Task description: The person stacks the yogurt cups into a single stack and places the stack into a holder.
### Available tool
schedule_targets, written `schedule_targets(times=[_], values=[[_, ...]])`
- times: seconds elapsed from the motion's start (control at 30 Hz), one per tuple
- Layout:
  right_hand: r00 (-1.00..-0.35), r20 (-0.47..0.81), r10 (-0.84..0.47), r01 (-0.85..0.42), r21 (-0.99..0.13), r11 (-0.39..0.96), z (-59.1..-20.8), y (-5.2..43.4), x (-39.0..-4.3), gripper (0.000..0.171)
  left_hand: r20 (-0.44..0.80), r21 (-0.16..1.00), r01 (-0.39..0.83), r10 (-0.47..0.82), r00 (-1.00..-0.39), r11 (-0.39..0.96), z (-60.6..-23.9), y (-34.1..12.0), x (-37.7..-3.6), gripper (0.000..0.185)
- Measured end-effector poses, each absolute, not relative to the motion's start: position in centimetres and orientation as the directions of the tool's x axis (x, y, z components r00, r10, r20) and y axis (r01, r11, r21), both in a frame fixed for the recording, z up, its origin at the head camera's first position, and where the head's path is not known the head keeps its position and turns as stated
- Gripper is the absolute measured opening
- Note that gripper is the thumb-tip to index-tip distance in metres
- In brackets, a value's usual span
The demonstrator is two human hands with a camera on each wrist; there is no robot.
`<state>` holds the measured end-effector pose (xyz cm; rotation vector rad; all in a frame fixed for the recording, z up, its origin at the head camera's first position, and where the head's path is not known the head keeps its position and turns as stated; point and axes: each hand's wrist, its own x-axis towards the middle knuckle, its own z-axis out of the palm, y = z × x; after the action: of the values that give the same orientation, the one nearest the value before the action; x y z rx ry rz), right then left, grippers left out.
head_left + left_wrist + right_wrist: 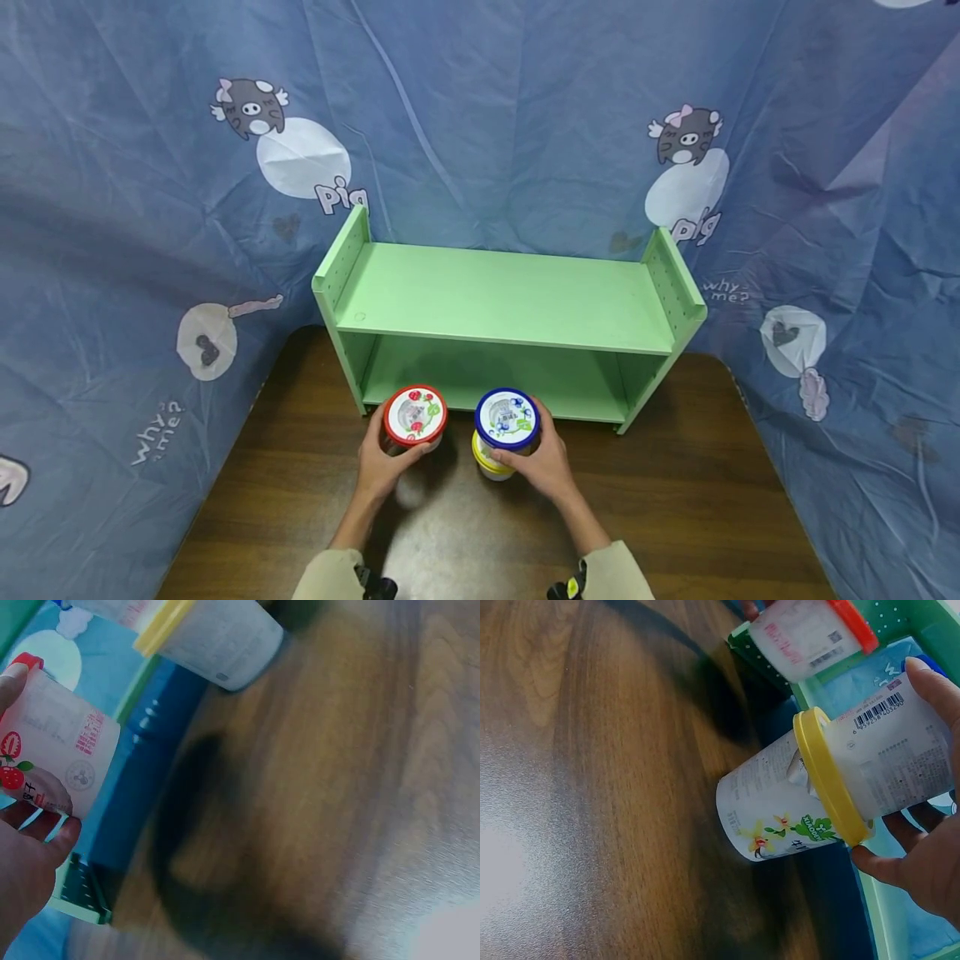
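In the head view my left hand [381, 467] grips a red-lidded yoghurt cup [415, 414] in front of the green shelf [502, 300]. The left wrist view shows this strawberry-printed cup [56, 742] between my fingers [30, 855], seemingly just above the table, its shadow apart from it. My right hand [546, 463] is curled round a blue-lidded cup [507, 417] that stands on a yellow-lidded cup [491, 463]. In the right wrist view the barcode cup [896, 754] sits on the yellow lid of the flower-printed cup [776, 806], which rests on the wood.
A brown wooden table [675, 500] carries the two-level green shelf at its back edge. Blue printed cloth [112, 250] walls in the table behind and on both sides. Bare wood lies to the left, to the right and in front of the cups.
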<state>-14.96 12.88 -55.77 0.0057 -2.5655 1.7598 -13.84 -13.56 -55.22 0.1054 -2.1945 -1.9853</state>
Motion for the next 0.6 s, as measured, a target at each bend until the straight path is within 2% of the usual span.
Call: schedule_targets(times=[0.6], values=[[-1.000, 0.023, 0.019, -0.015, -0.930, 0.368, -56.0, 12.9, -14.9, 0.105, 0.197, 0.966, 0.168, -0.141, -0.970, 0.195, -49.2, -12.1, -13.3, 0.096]])
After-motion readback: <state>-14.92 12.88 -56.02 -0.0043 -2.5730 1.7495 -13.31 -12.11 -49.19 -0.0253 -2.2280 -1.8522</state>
